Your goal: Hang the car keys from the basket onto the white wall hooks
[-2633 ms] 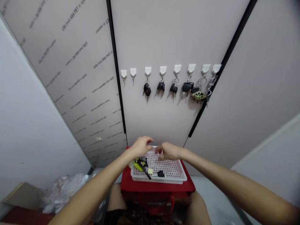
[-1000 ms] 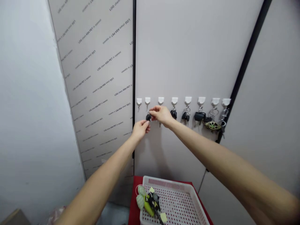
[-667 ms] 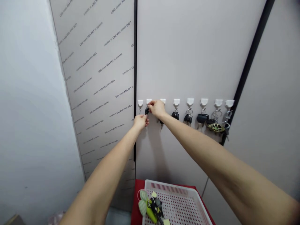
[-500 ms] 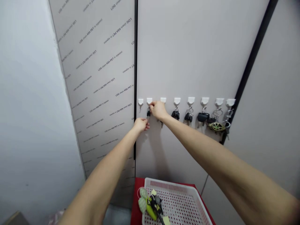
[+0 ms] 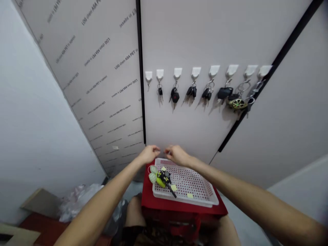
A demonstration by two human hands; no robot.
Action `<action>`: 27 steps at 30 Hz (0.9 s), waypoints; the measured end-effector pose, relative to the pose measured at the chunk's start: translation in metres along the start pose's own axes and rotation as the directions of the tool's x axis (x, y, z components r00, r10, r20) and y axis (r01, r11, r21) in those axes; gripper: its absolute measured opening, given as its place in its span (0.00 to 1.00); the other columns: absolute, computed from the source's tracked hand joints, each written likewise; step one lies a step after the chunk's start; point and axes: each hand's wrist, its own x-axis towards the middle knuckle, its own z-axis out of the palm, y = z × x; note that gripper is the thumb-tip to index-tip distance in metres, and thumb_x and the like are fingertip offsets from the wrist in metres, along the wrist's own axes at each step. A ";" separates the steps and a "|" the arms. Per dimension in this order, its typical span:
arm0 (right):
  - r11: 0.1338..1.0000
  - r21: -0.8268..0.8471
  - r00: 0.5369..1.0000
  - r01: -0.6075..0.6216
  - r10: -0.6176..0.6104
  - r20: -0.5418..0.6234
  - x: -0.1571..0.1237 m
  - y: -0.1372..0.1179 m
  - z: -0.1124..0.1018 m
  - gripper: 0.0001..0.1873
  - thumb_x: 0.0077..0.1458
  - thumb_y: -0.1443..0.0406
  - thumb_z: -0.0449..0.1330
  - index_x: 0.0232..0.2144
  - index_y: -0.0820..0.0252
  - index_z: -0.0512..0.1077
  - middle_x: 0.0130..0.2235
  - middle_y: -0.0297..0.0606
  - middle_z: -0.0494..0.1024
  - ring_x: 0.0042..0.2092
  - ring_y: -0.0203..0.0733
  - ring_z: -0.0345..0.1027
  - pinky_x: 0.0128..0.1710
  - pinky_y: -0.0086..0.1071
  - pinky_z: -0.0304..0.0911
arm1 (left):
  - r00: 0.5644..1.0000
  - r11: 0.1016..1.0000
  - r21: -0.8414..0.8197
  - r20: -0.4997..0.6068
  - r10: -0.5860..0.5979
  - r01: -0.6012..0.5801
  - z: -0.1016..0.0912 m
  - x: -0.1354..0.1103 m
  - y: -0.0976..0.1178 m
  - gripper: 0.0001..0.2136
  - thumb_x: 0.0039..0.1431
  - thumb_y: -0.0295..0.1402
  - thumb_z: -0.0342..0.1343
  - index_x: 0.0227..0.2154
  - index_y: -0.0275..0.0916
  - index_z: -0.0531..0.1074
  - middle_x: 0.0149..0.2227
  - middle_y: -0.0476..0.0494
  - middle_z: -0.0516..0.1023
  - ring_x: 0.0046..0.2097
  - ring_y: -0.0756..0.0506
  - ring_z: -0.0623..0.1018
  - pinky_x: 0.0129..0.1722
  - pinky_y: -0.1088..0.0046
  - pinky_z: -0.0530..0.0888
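My left hand (image 5: 150, 154) and my right hand (image 5: 177, 154) hover just past the far rim of a white plastic tray (image 5: 183, 200), holding nothing. The tray's perforated floor shows red dots. At its left end lies a heap: a yellow-green fob (image 5: 160, 182), a black key (image 5: 166, 177) and pale green mesh pieces (image 5: 153, 174). Small yellow notes (image 5: 174, 187) lie loose nearby. Higher up, white adhesive hooks (image 5: 177, 72) line the panel. A small black key (image 5: 160, 91) hangs from the second hook, and larger key bunches hang to its right. The leftmost hook (image 5: 148, 76) is bare.
The tray sits on a red box (image 5: 184, 209) between my knees. A grey printed panel (image 5: 102, 85) and a black vertical strip (image 5: 140, 68) flank the hook panel. A plastic bag (image 5: 78, 203) and cardboard (image 5: 41, 203) lie low on the left.
Both hands have dropped from the hooks to above the tray. The small black key now hangs alone on the second hook, and my view has tilted down.
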 end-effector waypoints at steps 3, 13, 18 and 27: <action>0.996 0.080 0.982 -0.031 0.016 0.190 -0.024 0.013 0.041 0.12 0.36 0.69 0.50 0.27 0.63 0.69 0.27 0.36 0.71 0.27 0.33 0.60 0.26 0.24 0.53 | 0.999 0.990 0.139 0.041 0.025 -0.031 0.017 -0.009 -0.016 0.13 0.42 0.31 0.45 0.32 0.32 0.66 0.26 0.45 0.71 0.27 0.52 0.68 0.26 0.78 0.64; 0.964 0.267 0.968 0.010 -0.077 0.241 -0.037 0.019 0.062 0.24 0.32 0.72 0.49 0.38 0.61 0.62 0.29 0.33 0.67 0.28 0.32 0.57 0.27 0.22 0.53 | 0.993 0.973 0.215 0.103 0.061 -0.082 0.032 -0.015 -0.021 0.12 0.42 0.30 0.44 0.32 0.33 0.66 0.29 0.45 0.72 0.30 0.51 0.68 0.30 0.79 0.63; 0.993 0.105 0.979 0.062 -0.081 0.188 -0.036 0.022 0.069 0.23 0.30 0.69 0.53 0.36 0.61 0.63 0.29 0.36 0.65 0.30 0.34 0.55 0.28 0.24 0.51 | 0.982 0.972 0.195 0.161 0.102 -0.133 0.037 -0.020 -0.022 0.11 0.42 0.32 0.45 0.29 0.34 0.67 0.27 0.47 0.71 0.29 0.52 0.68 0.29 0.80 0.63; 0.949 0.278 0.988 -0.151 0.136 0.071 -0.038 0.032 0.051 0.09 0.37 0.66 0.49 0.24 0.65 0.65 0.20 0.31 0.64 0.22 0.28 0.52 0.20 0.22 0.49 | 0.973 0.983 0.141 0.213 0.086 -0.118 0.030 -0.032 -0.021 0.11 0.40 0.31 0.47 0.29 0.34 0.67 0.26 0.48 0.70 0.29 0.52 0.67 0.28 0.79 0.63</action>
